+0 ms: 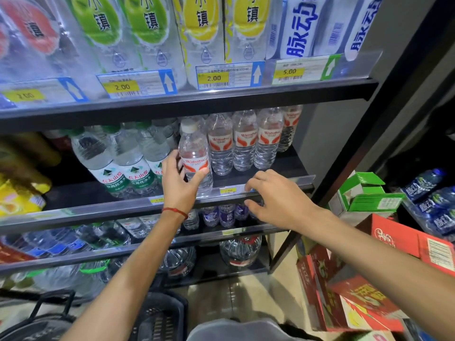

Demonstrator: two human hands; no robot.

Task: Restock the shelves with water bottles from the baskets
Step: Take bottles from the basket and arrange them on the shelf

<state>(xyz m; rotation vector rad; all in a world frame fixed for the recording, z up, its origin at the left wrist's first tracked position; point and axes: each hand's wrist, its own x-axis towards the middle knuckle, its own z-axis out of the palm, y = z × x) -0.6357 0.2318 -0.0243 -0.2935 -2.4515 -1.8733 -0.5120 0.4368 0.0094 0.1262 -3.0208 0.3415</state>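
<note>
My left hand (181, 179) grips a clear water bottle (194, 153) with a red and white label and a white cap. The bottle stands at the front of the middle shelf (270, 185), left of a row of several matching bottles (243, 141). My right hand (273, 195) hovers over the shelf's front rail with its fingers relaxed and nothing in it. A dark basket (157, 316) sits on the floor below my arms; whether it holds anything is hidden.
Green-labelled water bottles (128, 163) fill the shelf to the left. Price tags run along the rails. Lower shelves hold smaller bottles and large jugs (240, 249). Red cartons (369, 291) and a green box (364, 193) are stacked on the right. A second basket (41, 321) sits at lower left.
</note>
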